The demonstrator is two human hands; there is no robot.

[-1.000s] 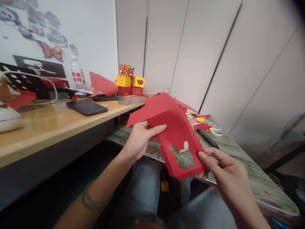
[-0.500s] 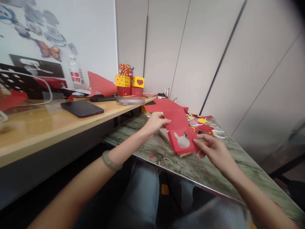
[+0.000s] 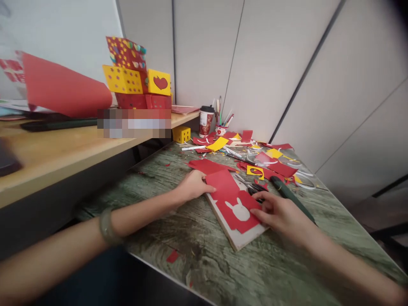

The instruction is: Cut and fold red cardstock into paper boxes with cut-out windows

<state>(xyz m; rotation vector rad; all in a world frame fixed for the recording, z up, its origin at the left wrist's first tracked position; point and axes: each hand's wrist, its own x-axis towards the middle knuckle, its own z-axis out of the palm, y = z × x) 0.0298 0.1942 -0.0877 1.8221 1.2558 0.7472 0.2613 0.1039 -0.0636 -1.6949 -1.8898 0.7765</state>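
A folded red paper cutout [image 3: 223, 185] with a rabbit-head-shaped hole lies over a pale flat board [image 3: 236, 243]. My left hand [image 3: 192, 185] pinches its upper left edge between thumb and fingers. At its right edge, beside the hole, my right hand [image 3: 276, 212] has thumb and fingers closed on the paper. Through the hole the pale board surface shows. Just beyond my right fingers are black-handled scissors [image 3: 254, 188], partly hidden. Another red sheet [image 3: 210, 165] lies behind the cutout.
Red and yellow paper scraps [image 3: 217, 144] litter the far table, with a dark green long tool [image 3: 288, 195] at right. A paper cup [image 3: 206, 121] and pen holder [image 3: 221, 129] stand behind. Decorated boxes [image 3: 127, 80] are stacked on the raised wooden shelf [image 3: 63, 157].
The paper has come down from above the board and now lies on it, still held by both hands. My view has shifted closer to the table and to the right.
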